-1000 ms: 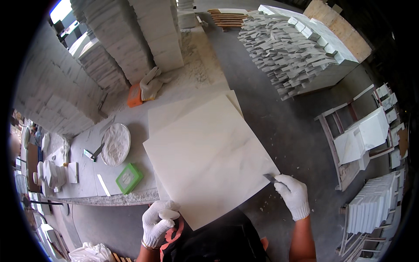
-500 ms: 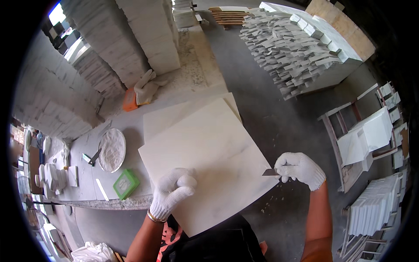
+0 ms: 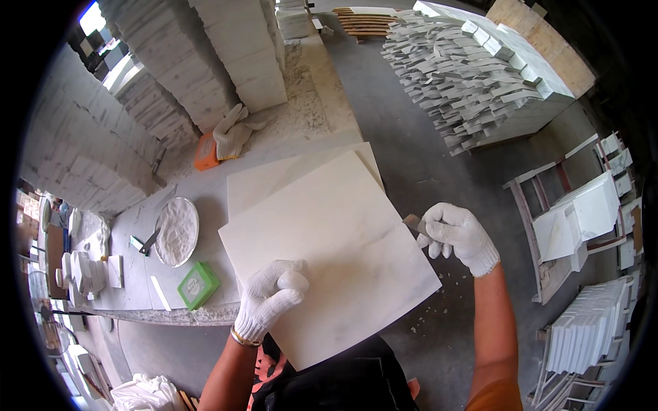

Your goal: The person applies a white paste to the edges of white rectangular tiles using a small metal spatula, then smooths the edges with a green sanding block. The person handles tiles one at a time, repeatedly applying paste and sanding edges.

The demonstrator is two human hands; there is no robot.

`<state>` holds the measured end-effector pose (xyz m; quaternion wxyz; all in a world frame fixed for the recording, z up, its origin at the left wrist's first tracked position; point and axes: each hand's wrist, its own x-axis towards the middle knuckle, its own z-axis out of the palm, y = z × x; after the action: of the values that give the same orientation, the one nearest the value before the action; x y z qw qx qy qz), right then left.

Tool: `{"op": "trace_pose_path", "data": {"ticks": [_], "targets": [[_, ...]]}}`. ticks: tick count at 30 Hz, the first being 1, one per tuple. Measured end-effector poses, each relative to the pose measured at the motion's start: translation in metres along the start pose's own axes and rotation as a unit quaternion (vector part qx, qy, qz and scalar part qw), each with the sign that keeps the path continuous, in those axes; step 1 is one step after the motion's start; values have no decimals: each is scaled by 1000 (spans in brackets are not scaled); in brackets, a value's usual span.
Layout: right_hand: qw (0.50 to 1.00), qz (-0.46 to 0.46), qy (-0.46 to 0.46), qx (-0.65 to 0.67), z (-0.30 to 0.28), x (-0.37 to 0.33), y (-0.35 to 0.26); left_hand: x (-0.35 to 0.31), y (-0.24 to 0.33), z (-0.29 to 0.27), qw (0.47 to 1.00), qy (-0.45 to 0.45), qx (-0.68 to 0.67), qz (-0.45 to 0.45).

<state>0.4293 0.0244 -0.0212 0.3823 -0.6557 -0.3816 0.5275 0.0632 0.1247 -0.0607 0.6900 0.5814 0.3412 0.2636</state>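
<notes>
A large white marble slab point(image 3: 329, 240) lies turned at an angle on top of another pale slab point(image 3: 264, 178). My left hand point(image 3: 274, 291), in a white knit glove, rests on the upper slab near its lower left side. Its fingers are curled closed, and whatever they might hold is hidden. At the slab's right edge, my gloved right hand point(image 3: 460, 236) pinches a small flat metal scraper blade point(image 3: 412, 222). The blade meets that edge above the right corner.
On the bench to the left are a plate of white paste point(image 3: 177, 236), a putty knife point(image 3: 147, 245) and a green box point(image 3: 199, 285). An orange box point(image 3: 205, 152) lies by a loose glove point(image 3: 233, 133). Stone stacks point(image 3: 240, 55) rise behind; stone strips point(image 3: 466, 82) stand far right.
My right hand has moved up and slightly left along the slab's right edge with the scraper blade, away from the corner. My left hand stays in nearly the same place on the slab.
</notes>
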Motion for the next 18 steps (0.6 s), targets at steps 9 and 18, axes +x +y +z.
{"op": "trace_pose_path", "data": {"ticks": [9, 18], "targets": [[925, -221, 94, -294, 12, -20, 32, -1, -2, 0, 1000, 3, -15, -11], [844, -277, 97, -449, 15, -11, 37, -1, -3, -1, 1000, 9, 1, -28]]}}
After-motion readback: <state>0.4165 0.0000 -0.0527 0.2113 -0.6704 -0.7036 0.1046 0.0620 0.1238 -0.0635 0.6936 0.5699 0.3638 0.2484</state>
